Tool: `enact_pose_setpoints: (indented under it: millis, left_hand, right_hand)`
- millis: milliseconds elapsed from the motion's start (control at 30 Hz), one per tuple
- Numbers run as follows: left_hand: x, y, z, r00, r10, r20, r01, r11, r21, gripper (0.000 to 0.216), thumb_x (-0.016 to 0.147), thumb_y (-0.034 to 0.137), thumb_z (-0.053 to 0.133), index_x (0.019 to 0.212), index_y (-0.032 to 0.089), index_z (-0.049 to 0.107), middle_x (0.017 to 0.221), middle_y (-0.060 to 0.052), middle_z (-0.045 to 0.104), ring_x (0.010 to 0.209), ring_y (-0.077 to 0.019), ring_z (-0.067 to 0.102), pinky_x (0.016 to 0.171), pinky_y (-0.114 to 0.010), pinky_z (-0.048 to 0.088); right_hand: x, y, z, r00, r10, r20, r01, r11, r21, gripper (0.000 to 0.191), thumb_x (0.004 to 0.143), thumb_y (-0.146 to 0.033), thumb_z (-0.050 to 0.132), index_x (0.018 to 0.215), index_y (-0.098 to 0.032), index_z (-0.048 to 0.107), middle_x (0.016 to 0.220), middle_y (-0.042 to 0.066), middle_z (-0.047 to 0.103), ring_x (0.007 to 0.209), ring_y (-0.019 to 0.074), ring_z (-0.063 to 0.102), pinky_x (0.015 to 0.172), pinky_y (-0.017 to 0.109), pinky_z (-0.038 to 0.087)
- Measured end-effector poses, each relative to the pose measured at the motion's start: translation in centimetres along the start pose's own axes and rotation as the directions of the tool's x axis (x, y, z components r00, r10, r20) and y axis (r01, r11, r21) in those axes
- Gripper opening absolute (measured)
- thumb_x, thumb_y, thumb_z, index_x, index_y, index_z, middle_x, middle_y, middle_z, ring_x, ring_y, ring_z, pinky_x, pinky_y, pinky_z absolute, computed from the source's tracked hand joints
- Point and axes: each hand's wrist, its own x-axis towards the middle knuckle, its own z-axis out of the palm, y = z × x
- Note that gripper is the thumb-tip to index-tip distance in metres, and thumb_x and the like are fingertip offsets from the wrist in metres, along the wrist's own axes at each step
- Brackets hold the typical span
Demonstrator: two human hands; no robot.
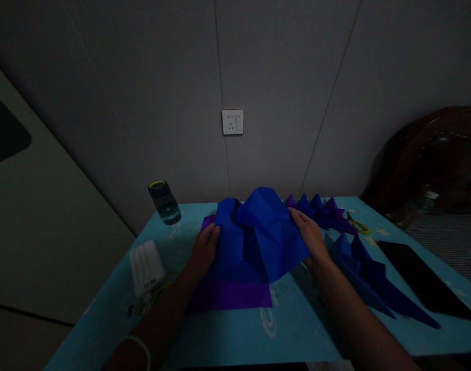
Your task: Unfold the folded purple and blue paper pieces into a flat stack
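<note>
A large creased sheet of blue paper [274, 232] is held up over the table, partly folded, with bulging and overlapping panels. My left hand [205, 247] grips its left edge, thumb on top. At its right edge my right hand [305, 232] pinches the paper, fingers partly hidden behind it. Beneath lies purple paper [235, 295], flat on the table, its far part covered by the blue sheet. Folded blue paper boats [369, 273] rest by my right forearm. Farther back stands a row of blue and purple paper boats [320, 212].
The table [282, 340] has a light-blue patterned cover. On the left are a dark water bottle [165, 202] and a white power bank [146, 268] with a cable. Scissors [359, 226] with yellow-green handles and a flat black object [424, 278] lie right. A wall socket [233, 122] is ahead.
</note>
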Motion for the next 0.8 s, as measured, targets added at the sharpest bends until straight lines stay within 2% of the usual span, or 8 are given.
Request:
enact_pose_setpoints:
  millis: [167, 367, 467, 533, 600, 700, 733, 800]
  left_hand:
    - [0.0, 0.8, -0.1, 0.999, 0.008, -0.033, -0.008, 1.0, 0.007, 0.041, 0.08, 0.054, 0.062, 0.095, 0.016, 0.069, 0.082, -0.004, 0.071, 0.075, -0.0216, 0.065, 0.075, -0.034, 0.052]
    - [0.1, 2.0, -2.2, 0.977, 0.016, -0.214, -0.013, 1.0, 0.014, 0.034, 0.081, 0.05, 0.057, 0.087, 0.018, 0.065, 0.076, -0.001, 0.068, 0.069, -0.019, 0.061, 0.069, -0.03, 0.049]
    - [-0.6, 2.1, -3.5, 0.956, 0.043, -0.29, -0.03, 0.998, 0.049, 0.031, 0.082, 0.049, 0.056, 0.084, 0.018, 0.063, 0.075, 0.0, 0.065, 0.069, -0.0177, 0.059, 0.068, -0.028, 0.047]
    - [-1.3, 2.1, -4.3, 0.942, 0.067, -0.33, -0.043, 0.996, 0.08, 0.032, 0.083, 0.049, 0.055, 0.085, 0.019, 0.062, 0.077, 0.0, 0.065, 0.072, -0.0179, 0.059, 0.069, -0.028, 0.046]
    - [-2.2, 2.3, -5.1, 0.928, 0.084, -0.364, -0.047, 0.993, 0.107, 0.033, 0.083, 0.05, 0.055, 0.087, 0.018, 0.062, 0.08, 0.0, 0.066, 0.075, -0.0181, 0.059, 0.07, -0.027, 0.046]
    - [-3.5, 2.7, -6.5, 0.901, 0.088, -0.424, -0.03, 0.989, 0.142, 0.032, 0.084, 0.049, 0.055, 0.087, 0.018, 0.064, 0.083, -0.001, 0.066, 0.078, -0.0186, 0.059, 0.071, -0.027, 0.046]
    - [-4.0, 2.8, -7.0, 0.89, 0.088, -0.448, -0.021, 0.988, 0.152, 0.032, 0.084, 0.049, 0.055, 0.087, 0.018, 0.064, 0.084, -0.001, 0.066, 0.079, -0.0192, 0.06, 0.072, -0.028, 0.046]
    - [-4.9, 2.9, -7.8, 0.871, 0.086, -0.484, -0.005, 0.986, 0.167, 0.032, 0.083, 0.048, 0.056, 0.091, 0.018, 0.065, 0.087, -0.002, 0.067, 0.083, -0.0206, 0.061, 0.073, -0.029, 0.047]
  right_hand:
    - [0.1, -0.1, -0.1, 1.0, -0.009, -0.027, 0.009, 1.0, 0.008, 0.043, 0.076, -0.054, 0.066, 0.104, -0.021, 0.069, 0.088, 0.007, 0.078, 0.079, 0.0299, 0.073, 0.065, 0.039, 0.059]
    - [0.9, 0.2, -0.9, 0.992, -0.069, -0.106, 0.07, 0.998, 0.003, 0.061, 0.08, -0.059, 0.059, 0.128, -0.02, 0.055, 0.099, 0.007, 0.076, 0.093, 0.028, 0.071, 0.071, 0.036, 0.059]
    - [0.6, 0.3, -0.4, 0.994, -0.072, -0.082, 0.073, 0.997, 0.01, 0.06, 0.08, -0.058, 0.062, 0.127, -0.021, 0.057, 0.101, 0.008, 0.075, 0.094, 0.0275, 0.071, 0.071, 0.036, 0.059]
    - [0.1, 0.3, 0.1, 0.999, -0.031, 0.015, 0.031, 0.999, 0.035, 0.054, 0.079, -0.055, 0.065, 0.121, -0.022, 0.062, 0.098, 0.009, 0.076, 0.09, 0.0273, 0.071, 0.07, 0.037, 0.059]
    - [-0.5, 0.2, 0.6, 0.975, 0.063, 0.212, -0.073, 0.997, 0.038, 0.046, 0.079, -0.052, 0.068, 0.112, -0.021, 0.068, 0.093, 0.009, 0.077, 0.087, 0.027, 0.072, 0.071, 0.038, 0.059]
    - [-1.2, 0.0, 0.9, 0.851, 0.188, 0.49, -0.186, 0.981, -0.054, 0.043, 0.075, -0.049, 0.073, 0.105, -0.018, 0.071, 0.089, 0.01, 0.077, 0.084, 0.0251, 0.072, 0.076, 0.038, 0.058]
    - [-1.3, 0.1, 0.9, 0.834, 0.187, 0.519, -0.167, 0.982, -0.086, 0.044, 0.073, -0.049, 0.075, 0.104, -0.017, 0.072, 0.088, 0.01, 0.077, 0.082, 0.0242, 0.072, 0.077, 0.037, 0.057]
    - [-1.3, 0.2, 1.0, 0.859, 0.134, 0.495, -0.084, 0.989, -0.122, 0.048, 0.071, -0.051, 0.075, 0.103, -0.015, 0.072, 0.086, 0.01, 0.077, 0.078, 0.0228, 0.072, 0.076, 0.037, 0.056]
